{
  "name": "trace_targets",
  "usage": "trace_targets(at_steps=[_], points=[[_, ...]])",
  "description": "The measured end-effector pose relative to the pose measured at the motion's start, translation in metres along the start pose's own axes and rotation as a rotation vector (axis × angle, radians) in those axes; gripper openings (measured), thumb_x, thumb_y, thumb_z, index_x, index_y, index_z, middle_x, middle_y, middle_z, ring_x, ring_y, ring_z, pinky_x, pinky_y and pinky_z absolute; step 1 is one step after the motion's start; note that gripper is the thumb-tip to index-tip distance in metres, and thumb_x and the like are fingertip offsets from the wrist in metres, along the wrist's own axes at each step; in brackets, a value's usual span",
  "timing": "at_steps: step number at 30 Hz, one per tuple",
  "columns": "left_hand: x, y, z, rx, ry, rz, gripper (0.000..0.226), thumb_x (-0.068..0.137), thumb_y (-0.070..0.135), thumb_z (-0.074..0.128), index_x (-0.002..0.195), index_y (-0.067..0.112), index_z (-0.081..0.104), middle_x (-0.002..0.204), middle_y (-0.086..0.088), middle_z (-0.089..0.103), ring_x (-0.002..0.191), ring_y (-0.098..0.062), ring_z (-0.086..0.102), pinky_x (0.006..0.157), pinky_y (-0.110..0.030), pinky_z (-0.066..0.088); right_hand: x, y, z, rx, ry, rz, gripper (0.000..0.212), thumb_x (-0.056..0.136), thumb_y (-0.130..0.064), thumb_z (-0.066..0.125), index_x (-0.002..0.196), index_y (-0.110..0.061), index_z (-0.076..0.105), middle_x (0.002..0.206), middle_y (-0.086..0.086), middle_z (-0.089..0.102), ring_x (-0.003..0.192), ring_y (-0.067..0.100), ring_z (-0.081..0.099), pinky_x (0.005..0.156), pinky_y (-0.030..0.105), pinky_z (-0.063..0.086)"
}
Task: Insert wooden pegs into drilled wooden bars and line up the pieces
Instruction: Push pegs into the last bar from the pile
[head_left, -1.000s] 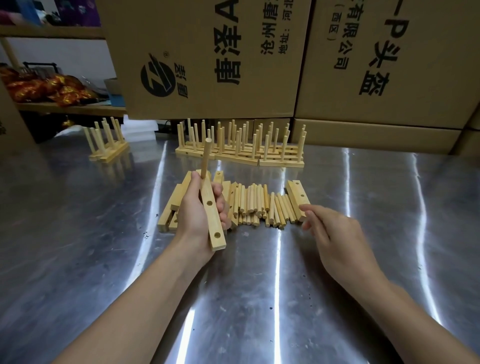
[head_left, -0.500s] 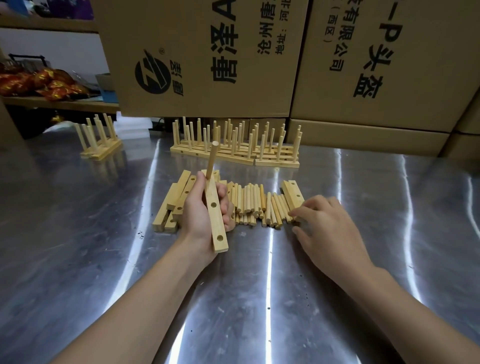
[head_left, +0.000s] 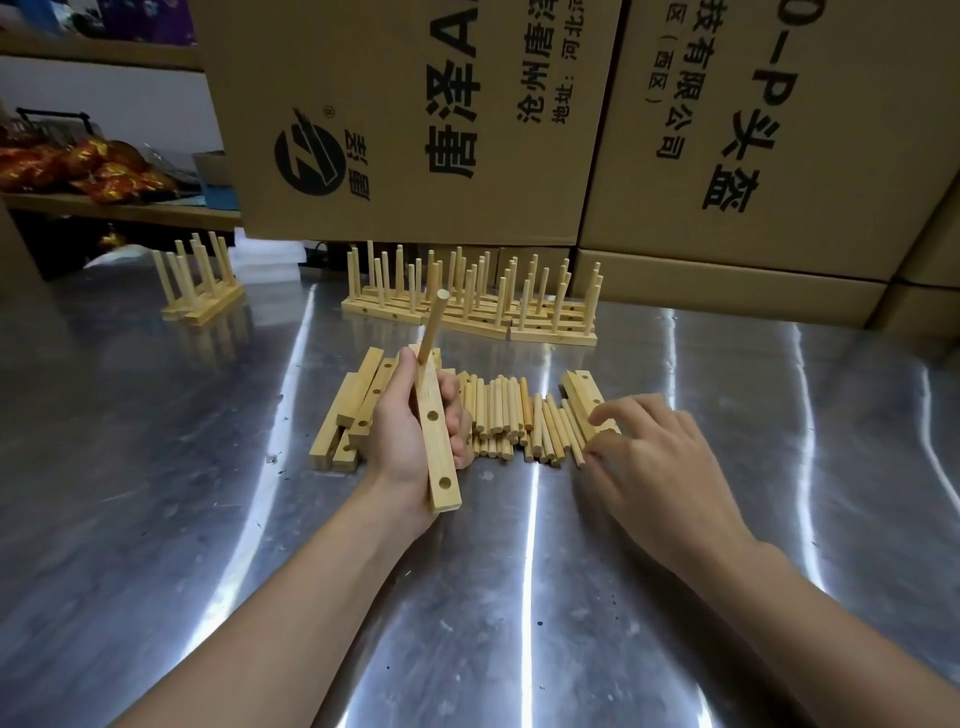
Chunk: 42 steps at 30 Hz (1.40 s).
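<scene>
Counter (head_left: 156, 545): shiny steel, scuffed and streaked with glare, carries everything here.

Left hand (head_left: 410, 431): wrapped tight round a drilled bar (head_left: 439, 457), which is lifted off the counter just this side of the peg pile, its near end poking out past the palm.

Drilled bar: two open holes showing on the near half, and one peg (head_left: 432, 326) already seated in the far end, sticking up and leaning a touch right.

Right hand (head_left: 654, 467): palm down at the right end of the peg pile, fingers loosely spread, tips resting on the outermost pegs. Can't tell if it's actually pinching one.

Peg pile (head_left: 511, 415): loose dowels lying side by side, mostly pointing away from us, right between the two hands.

Spare bars (head_left: 353, 405): small stack of drilled ones touching the pile's left side, partly hidden by the left hand. A couple more (head_left: 584, 395) sit at the pile's right edge.

Finished row (head_left: 467, 306): beyond the pile, bars lined up flat with pegs standing up.

Small finished set (head_left: 200, 291): beyond the pile and well off to its left.

Cardboard boxes (head_left: 415, 119): stacked behind the finished row, printed lettering on the fronts.
</scene>
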<state>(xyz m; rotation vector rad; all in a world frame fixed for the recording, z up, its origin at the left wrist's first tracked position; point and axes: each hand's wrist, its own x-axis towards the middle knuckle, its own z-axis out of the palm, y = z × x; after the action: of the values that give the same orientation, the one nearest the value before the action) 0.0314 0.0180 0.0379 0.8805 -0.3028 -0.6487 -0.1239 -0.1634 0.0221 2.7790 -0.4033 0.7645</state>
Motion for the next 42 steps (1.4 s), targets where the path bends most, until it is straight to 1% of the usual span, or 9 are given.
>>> trace_targets(at_steps=[6,12,17,21,25,28,30,34,42], points=[[-0.004,0.000,0.002,0.024,-0.002,-0.014,0.063,0.108,0.061,0.040,0.067,0.018,0.058,0.057,0.000,0.042,0.042,-0.012,0.037,0.036,-0.022,0.031,0.002,-0.009,0.001,-0.025,-0.160,0.123,0.037,0.102,-0.054,0.051,0.108,-0.030,0.078,0.137,-0.013,0.055,0.131,0.015,0.042,0.100,0.033,0.040],[-0.006,0.002,0.002,0.015,0.007,-0.022,0.062,0.108,0.062,0.041,0.068,0.018,0.059,0.057,0.000,0.043,0.043,-0.011,0.038,0.036,-0.021,0.030,-0.002,-0.009,0.003,-0.050,-0.053,0.192,0.029,0.099,-0.039,0.056,0.098,-0.023,0.079,0.123,-0.010,0.062,0.113,0.016,0.051,0.090,0.036,0.043],[-0.007,-0.001,0.003,0.038,0.005,-0.045,0.061,0.107,0.063,0.043,0.070,0.018,0.059,0.060,-0.001,0.043,0.045,-0.011,0.038,0.038,-0.022,0.031,0.002,-0.015,0.000,-0.086,-0.171,0.268,0.047,0.100,-0.062,0.043,0.101,-0.028,0.077,0.122,-0.011,0.059,0.114,0.016,0.049,0.093,0.035,0.042],[-0.008,-0.001,0.004,0.048,0.001,-0.052,0.061,0.107,0.064,0.043,0.070,0.018,0.060,0.059,0.000,0.044,0.045,-0.011,0.039,0.038,-0.022,0.032,0.003,-0.017,-0.008,-0.045,-0.164,0.299,0.035,0.099,-0.052,0.050,0.102,-0.028,0.076,0.122,-0.012,0.060,0.112,0.015,0.049,0.090,0.033,0.040],[-0.008,0.000,0.005,0.035,0.012,-0.060,0.062,0.107,0.064,0.042,0.071,0.018,0.061,0.060,0.000,0.045,0.046,-0.011,0.038,0.039,-0.021,0.032,-0.003,-0.005,-0.031,0.299,0.122,0.458,0.014,0.088,-0.042,0.069,0.080,-0.031,0.073,0.097,-0.013,0.066,0.090,0.014,0.057,0.077,0.036,0.045],[-0.010,-0.001,0.007,0.034,0.010,-0.065,0.063,0.107,0.065,0.041,0.074,0.017,0.065,0.065,-0.002,0.049,0.048,-0.011,0.040,0.038,-0.020,0.032,-0.014,-0.007,-0.039,0.836,0.249,0.433,0.010,0.088,-0.025,0.079,0.083,-0.031,0.074,0.097,-0.012,0.071,0.084,0.013,0.063,0.071,0.026,0.048],[-0.010,-0.002,0.009,0.034,-0.004,-0.051,0.065,0.107,0.064,0.040,0.077,0.015,0.068,0.069,-0.004,0.055,0.046,-0.011,0.042,0.038,-0.020,0.030,-0.017,-0.011,-0.040,1.039,0.249,0.379,0.007,0.087,-0.022,0.082,0.087,-0.027,0.076,0.102,-0.007,0.073,0.080,0.017,0.063,0.065,0.025,0.048],[-0.011,-0.003,0.011,0.003,-0.033,-0.028,0.069,0.109,0.061,0.036,0.078,0.012,0.073,0.073,-0.004,0.061,0.043,-0.010,0.042,0.038,-0.019,0.029,-0.015,-0.015,-0.038,1.151,0.260,0.296,0.007,0.087,-0.023,0.080,0.093,-0.023,0.078,0.107,-0.004,0.073,0.077,0.022,0.063,0.064,0.033,0.051],[-0.013,-0.004,0.014,-0.093,-0.054,-0.072,0.068,0.108,0.059,0.039,0.072,0.013,0.073,0.069,-0.003,0.056,0.042,-0.010,0.040,0.036,-0.020,0.030,-0.017,-0.009,-0.031,1.178,0.248,0.269,0.013,0.089,-0.018,0.080,0.098,-0.027,0.078,0.108,-0.001,0.073,0.072,0.020,0.061,0.063,0.029,0.049]])
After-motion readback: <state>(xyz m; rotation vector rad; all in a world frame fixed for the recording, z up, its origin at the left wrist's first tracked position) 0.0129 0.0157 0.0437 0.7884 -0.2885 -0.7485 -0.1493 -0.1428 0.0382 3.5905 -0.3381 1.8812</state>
